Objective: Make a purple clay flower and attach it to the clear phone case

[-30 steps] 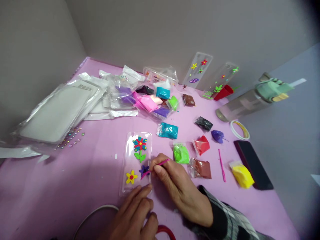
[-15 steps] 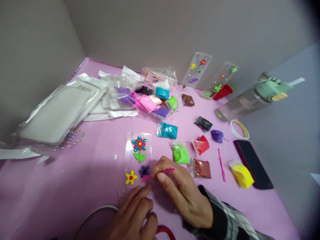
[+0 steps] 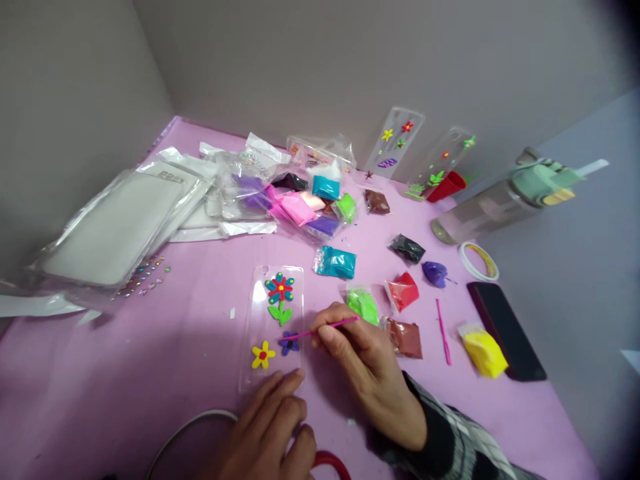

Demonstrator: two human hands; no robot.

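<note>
My right hand point(image 3: 367, 373) pinches a thin pink modelling tool point(image 3: 330, 327) between thumb and fingers. The tool's tip lies over the purple clay flower point(image 3: 289, 343) with a dark centre; whether it touches cannot be made out. That flower is on a clear phone case point(image 3: 250, 313), flat on the table. A yellow flower with a red centre point(image 3: 263, 355) sits to its left, and a blue-and-red flower point(image 3: 280, 289) with green leaves is above. My left hand point(image 3: 273, 427) rests with fingers stretched out at the case's lower edge, holding nothing.
Clay packets lie to the right, among them green point(image 3: 363, 305), red point(image 3: 403, 291), brown point(image 3: 404, 337) and yellow point(image 3: 484, 352). A second pink tool point(image 3: 443, 332) is near a black slab point(image 3: 506, 330). Wrapped cases point(image 3: 113, 227) pile up left. A bottle point(image 3: 490, 207) stands back right.
The pink tool has swung from pointing down-left below the purple flower to a flatter slant with its tip over that flower. My right hand has shifted slightly; my left hand stays put.
</note>
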